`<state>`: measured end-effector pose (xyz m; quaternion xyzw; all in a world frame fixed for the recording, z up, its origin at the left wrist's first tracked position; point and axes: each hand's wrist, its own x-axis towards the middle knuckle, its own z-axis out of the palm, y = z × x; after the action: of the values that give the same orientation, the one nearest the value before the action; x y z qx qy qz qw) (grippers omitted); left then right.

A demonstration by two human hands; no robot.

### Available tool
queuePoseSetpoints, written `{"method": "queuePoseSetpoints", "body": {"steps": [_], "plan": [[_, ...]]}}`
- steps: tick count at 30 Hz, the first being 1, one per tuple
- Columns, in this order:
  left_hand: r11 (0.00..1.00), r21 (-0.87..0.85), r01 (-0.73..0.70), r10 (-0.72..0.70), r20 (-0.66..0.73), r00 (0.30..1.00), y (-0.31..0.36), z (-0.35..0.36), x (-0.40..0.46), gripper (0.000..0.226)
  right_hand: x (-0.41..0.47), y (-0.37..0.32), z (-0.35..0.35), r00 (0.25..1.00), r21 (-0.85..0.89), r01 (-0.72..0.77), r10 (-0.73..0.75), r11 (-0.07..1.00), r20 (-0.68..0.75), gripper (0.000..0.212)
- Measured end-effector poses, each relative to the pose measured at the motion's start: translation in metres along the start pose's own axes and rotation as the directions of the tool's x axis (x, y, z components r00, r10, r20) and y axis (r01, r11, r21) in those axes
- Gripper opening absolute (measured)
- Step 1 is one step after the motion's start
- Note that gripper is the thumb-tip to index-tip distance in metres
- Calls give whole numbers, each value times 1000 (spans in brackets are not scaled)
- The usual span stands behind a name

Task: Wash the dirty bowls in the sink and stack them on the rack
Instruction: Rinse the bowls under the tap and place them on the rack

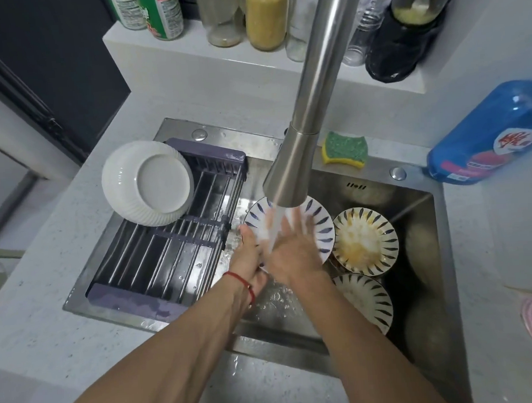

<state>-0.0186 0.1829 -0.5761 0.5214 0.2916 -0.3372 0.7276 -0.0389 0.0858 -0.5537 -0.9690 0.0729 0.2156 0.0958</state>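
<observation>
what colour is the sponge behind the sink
Green on top with a yellow underside; the sponge shows clearly in the head view.

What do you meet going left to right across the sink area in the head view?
White ribbed bowl upside down on the rack → blue-patterned bowl under the faucet → yellow-stained bowl → blue detergent bottle.

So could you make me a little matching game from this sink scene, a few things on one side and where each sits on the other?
Things:
1. white ribbed bowl
2. sponge
3. bowl with yellow residue
4. blue bottle

Places:
A. in the sink basin, right of the hands
B. upside down on the rack
C. on the counter right of the sink
D. on the sink's back rim, beside the faucet

Pairs: 1-B, 2-D, 3-A, 4-C
</observation>
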Motion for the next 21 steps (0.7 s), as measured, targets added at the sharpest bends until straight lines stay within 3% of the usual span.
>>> {"method": "queuePoseSetpoints", "body": {"steps": [2,4,6,7,10,13,16,18,19,21], "plan": [[1000,-8,-9,9,26,1000,7,-3,-2,80,-6,-11,-5,976,117,202,-210,972,58,59],[1000,-3,15,-15,7,1000,9,-15,5,95,-28,-1,-8,938,180,310,-331,934,100,58],[999,-13,42,-43,-39,998,7,-27,18,97,-51,24,-1,904,82,413,-419,907,85,58],[999,-2,51,-51,-60,997,6,-28,19,90,-60,37,1,900,15,432,-432,902,53,61],[999,28,26,-22,-122,992,10,-20,3,74,-53,60,13,962,-139,257,-267,956,-58,84],[1000,-2,25,-25,-129,991,10,-18,-3,68,-33,61,23,923,-98,280,-296,955,-247,92],[998,-67,-5,3,-32,999,21,-12,-9,52,-28,53,37,929,216,305,-239,928,-283,66],[996,-85,2,2,49,999,25,3,-13,55,-36,38,35,986,535,115,-29,837,-167,46],[1000,-19,-19,20,43,999,23,9,-12,61,-39,31,32,994,662,-6,78,750,-79,36],[943,304,-138,132,41,990,18,20,-8,68,-43,22,24,978,835,-134,206,534,25,26]]}}
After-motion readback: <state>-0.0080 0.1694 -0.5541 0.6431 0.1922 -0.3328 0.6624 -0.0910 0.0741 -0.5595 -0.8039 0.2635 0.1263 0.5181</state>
